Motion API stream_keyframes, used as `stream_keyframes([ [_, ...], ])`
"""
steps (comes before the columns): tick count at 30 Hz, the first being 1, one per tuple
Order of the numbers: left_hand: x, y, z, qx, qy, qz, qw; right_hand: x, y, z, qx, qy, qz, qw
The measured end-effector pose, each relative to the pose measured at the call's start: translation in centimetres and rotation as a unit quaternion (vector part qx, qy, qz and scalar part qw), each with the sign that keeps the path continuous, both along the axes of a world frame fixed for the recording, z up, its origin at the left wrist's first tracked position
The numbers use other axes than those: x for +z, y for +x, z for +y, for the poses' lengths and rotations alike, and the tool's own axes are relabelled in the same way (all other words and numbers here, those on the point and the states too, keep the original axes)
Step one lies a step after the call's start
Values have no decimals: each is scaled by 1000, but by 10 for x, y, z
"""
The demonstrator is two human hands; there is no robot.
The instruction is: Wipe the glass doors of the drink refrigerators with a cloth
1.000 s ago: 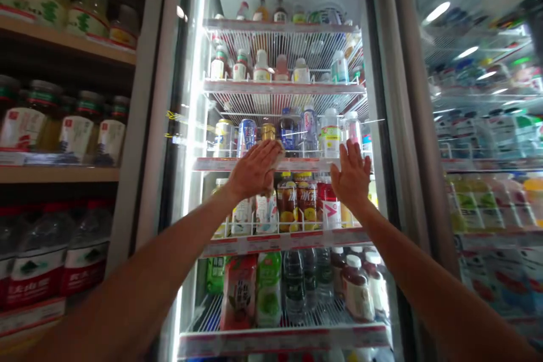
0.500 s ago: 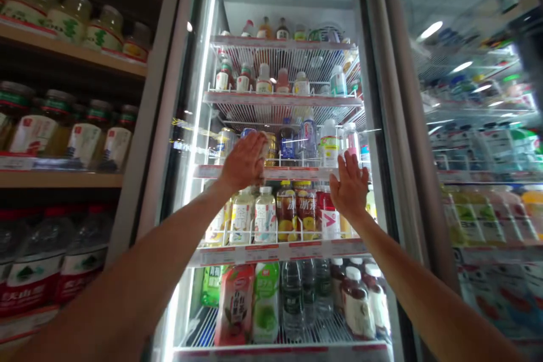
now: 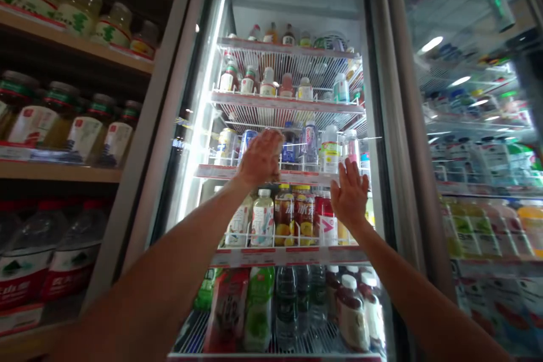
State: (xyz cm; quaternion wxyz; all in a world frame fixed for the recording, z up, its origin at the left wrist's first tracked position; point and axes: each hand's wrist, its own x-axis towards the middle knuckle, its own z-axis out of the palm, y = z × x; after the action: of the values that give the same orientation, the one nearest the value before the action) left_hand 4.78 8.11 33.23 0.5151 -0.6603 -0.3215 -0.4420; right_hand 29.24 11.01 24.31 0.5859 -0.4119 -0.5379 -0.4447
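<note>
My left hand (image 3: 259,157) presses against the glass door (image 3: 292,11) of a lit drinks fridge, at the height of the middle shelf. Its fingers are together, and a pale brownish edge shows beyond them; what it is cannot be made out. My right hand (image 3: 350,195) lies against the glass farther right, its fingers spread and nothing in it. Behind the glass, near the right hand, are a pink-labelled bottle (image 3: 351,146) and a red drink bottle (image 3: 327,220). Cans (image 3: 226,146) stand left of my left hand, and brown tea bottles (image 3: 284,215) below it.
Wooden shelves (image 3: 63,172) with jars and bottles stand close on the left. A metal frame (image 3: 407,124) separates this door from another glass-fronted fridge (image 3: 487,181) on the right. Cartons (image 3: 227,308) and water bottles (image 3: 287,305) fill the bottom shelf.
My left hand has slid a little to the right across the glass. My right hand stays in nearly the same place. The view has shifted slightly.
</note>
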Motion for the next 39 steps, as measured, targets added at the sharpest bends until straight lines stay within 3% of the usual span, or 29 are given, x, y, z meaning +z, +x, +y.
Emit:
stream_keyframes([
  [3,15,-42,-4,0,47,-206,977,-1,-2,2,6,15,0,1000],
  [5,15,-36,-3,2,56,-242,969,-3,-3,3,7,19,2,1000],
  [7,7,-10,0,0,37,-158,987,-3,-3,2,6,18,5,1000],
  [10,1,16,3,-1,-2,56,998,5,-4,-5,1,14,-25,1000],
  [12,13,-3,-2,11,-3,65,998,21,-6,-11,-5,9,-53,999],
  [13,23,-23,-6,18,6,19,1000,33,-8,-14,-7,4,-59,998],
  [15,47,-67,-17,24,59,-165,984,60,-12,-18,-9,-8,-52,999],
  [17,65,-95,-26,32,88,-235,968,88,-17,-18,-6,-21,-51,998],
  [18,69,-97,-27,35,93,-244,965,101,-20,-17,-1,-29,-53,998],
  [21,70,-53,-14,44,70,-168,982,130,-29,-12,13,-41,-51,998],
  [24,74,4,6,32,28,36,998,152,-32,-6,20,-31,-60,998],
  [25,81,10,8,29,22,70,997,160,-30,-4,18,-27,-68,997],
  [27,106,-9,5,25,16,79,996,181,-24,-1,10,-22,-71,997],
  [29,138,-56,-5,25,30,-11,999,210,-15,3,-1,-20,-58,998],
  [31,169,-101,-15,16,82,-160,984,246,-10,7,-3,-16,-39,999],
  [33,195,-117,-17,16,112,-208,972,285,-9,9,3,-10,-31,999],
  [36,223,-78,-2,18,120,-172,978,343,-18,10,21,-6,-16,1000],
  [39,257,-34,15,12,92,-27,995,387,-27,8,31,-10,2,999],
])
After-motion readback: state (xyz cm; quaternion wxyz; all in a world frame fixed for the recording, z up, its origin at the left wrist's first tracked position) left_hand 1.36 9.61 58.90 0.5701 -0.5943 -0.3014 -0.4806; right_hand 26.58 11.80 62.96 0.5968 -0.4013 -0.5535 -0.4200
